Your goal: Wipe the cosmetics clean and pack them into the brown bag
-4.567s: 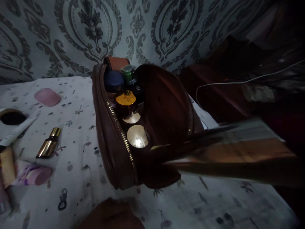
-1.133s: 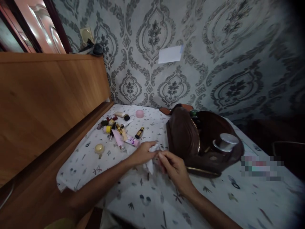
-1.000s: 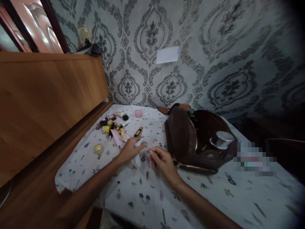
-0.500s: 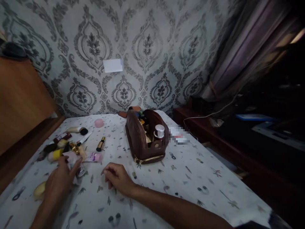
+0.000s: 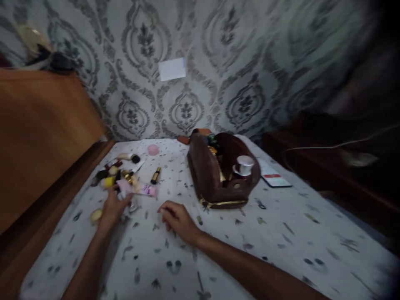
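Observation:
My left hand point(image 5: 113, 207) reaches into a pile of cosmetics, thumb and fingers apart. Under and beside its fingertips lie a pale pink tube point(image 5: 124, 186) and a small clear packet point(image 5: 133, 204); contact is hard to judge. Close by are a pink-and-purple tube point(image 5: 147, 190), a yellow-banded container point(image 5: 109, 182) and a round yellowish sponge point(image 5: 96, 216). My right hand point(image 5: 178, 220) rests on the patterned cloth with fingers curled in and nothing visible in them. Beyond it stands a brown cosmetic bag point(image 5: 204, 175), unzipped, a silver-capped bottle point(image 5: 244, 165) showing inside.
A black-and-gold lipstick-like tube point(image 5: 156, 175), a makeup brush point(image 5: 128, 157) and a pink round item point(image 5: 153, 150) lie farther back. Right of the bag is a phone point(image 5: 275, 180) with its screen lit. A wooden panel point(image 5: 46, 137) borders the left, a patterned wall point(image 5: 193, 96) the back.
The view has swung, so everything sits farther right in the picture. Both hands keep nearly the same poses, the left at the cosmetics pile and the right on the cloth.

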A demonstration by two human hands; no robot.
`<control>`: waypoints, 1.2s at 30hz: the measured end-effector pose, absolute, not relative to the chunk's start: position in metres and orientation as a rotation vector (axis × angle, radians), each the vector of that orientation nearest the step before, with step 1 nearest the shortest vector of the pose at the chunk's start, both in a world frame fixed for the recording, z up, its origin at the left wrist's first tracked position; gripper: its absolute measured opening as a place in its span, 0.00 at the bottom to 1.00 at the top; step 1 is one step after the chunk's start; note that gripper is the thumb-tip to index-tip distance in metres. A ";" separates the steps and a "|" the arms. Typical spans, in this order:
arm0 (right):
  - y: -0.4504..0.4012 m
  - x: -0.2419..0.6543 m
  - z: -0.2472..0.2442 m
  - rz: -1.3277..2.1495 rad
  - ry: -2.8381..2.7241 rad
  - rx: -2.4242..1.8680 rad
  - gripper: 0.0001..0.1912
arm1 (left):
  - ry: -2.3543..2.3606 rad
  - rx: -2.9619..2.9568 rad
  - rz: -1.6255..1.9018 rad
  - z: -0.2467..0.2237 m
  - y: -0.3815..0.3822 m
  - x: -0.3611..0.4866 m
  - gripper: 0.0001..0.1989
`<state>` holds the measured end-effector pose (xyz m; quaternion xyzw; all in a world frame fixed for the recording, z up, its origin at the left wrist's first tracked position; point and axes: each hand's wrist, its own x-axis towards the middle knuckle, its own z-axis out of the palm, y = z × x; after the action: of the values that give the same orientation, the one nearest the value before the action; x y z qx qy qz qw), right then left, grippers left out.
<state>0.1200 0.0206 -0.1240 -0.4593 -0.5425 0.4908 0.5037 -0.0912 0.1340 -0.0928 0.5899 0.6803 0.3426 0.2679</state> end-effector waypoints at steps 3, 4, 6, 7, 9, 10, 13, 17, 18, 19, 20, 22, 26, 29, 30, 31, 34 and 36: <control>0.022 0.119 -0.122 1.191 -1.348 -1.109 0.13 | 1.856 1.503 0.981 -0.094 0.135 -0.096 0.31; 0.022 0.119 -0.121 1.194 -1.359 -1.111 0.14 | 1.860 1.475 0.995 -0.093 0.135 -0.098 0.31; 0.022 0.118 -0.119 1.194 -1.370 -1.116 0.14 | 1.837 1.404 1.026 -0.092 0.132 -0.101 0.31; 0.021 0.118 -0.118 1.192 -1.372 -1.118 0.14 | 1.813 1.364 1.039 -0.091 0.131 -0.101 0.31; 0.020 0.117 -0.118 1.192 -1.370 -1.121 0.14 | 1.756 1.276 1.058 -0.088 0.127 -0.099 0.29; 0.020 0.117 -0.118 1.192 -1.369 -1.123 0.14 | 1.725 1.228 1.066 -0.086 0.126 -0.098 0.29; 0.020 0.118 -0.118 1.187 -1.364 -1.125 0.14 | 1.630 1.088 1.095 -0.081 0.124 -0.093 0.26; 0.021 0.118 -0.121 1.190 -1.360 -1.128 0.14 | 1.523 0.949 1.142 -0.076 0.123 -0.092 0.22; 0.021 0.118 -0.121 1.191 -1.358 -1.129 0.14 | 1.498 0.928 1.152 -0.075 0.123 -0.093 0.20; 0.022 0.118 -0.122 1.191 -1.356 -1.128 0.14 | 1.471 0.913 1.159 -0.075 0.123 -0.094 0.19; 0.022 0.118 -0.123 1.190 -1.357 -1.126 0.14 | 1.444 0.902 1.165 -0.075 0.123 -0.096 0.18; 0.022 0.118 -0.123 1.190 -1.362 -1.118 0.14 | 1.391 0.890 1.175 -0.074 0.122 -0.098 0.16; 0.022 0.118 -0.122 1.198 -1.367 -1.109 0.15 | 1.330 0.898 1.188 -0.071 0.118 -0.097 0.21; 0.020 0.117 -0.120 1.217 -1.338 -1.108 0.16 | 1.292 0.954 1.160 -0.065 0.108 -0.089 0.28; 0.019 0.117 -0.121 1.232 -1.320 -1.106 0.17 | 1.274 0.996 1.147 -0.064 0.103 -0.086 0.29; 0.019 0.116 -0.121 1.254 -1.299 -1.097 0.18 | 1.256 1.048 1.127 -0.063 0.099 -0.082 0.31; 0.019 0.115 -0.122 1.332 -1.231 -1.022 0.28 | 1.249 1.245 1.045 -0.066 0.089 -0.070 0.33; 0.020 0.116 -0.122 1.364 -1.201 -0.960 0.34 | 1.284 1.423 1.011 -0.073 0.083 -0.059 0.32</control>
<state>0.1158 0.0199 -0.1221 -0.3999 -0.5001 0.5681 0.5170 -0.0593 0.0833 -0.0731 0.5801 0.5235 0.4123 0.4684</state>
